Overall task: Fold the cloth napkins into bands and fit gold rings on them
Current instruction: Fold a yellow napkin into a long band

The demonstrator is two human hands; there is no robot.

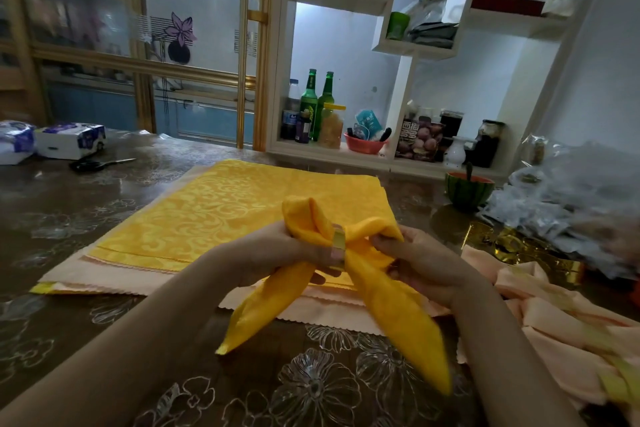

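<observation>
2 hands hold a yellow napkin [388,302] above the surface [86,218], a gold ring [338,243] around its middle. The left hand [277,253] grips the napkin at the ring. The right hand [426,263] pinches it just beside the ring, in front of a flat stack [225,215] of napkins.

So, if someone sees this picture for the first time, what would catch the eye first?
First the bright yellow napkin held up in the middle, with a gold ring around its waist. The left hand grips it at the ring and the right hand pinches it beside the ring. Behind it, a flat patterned yellow cloth lies on the table.
</observation>
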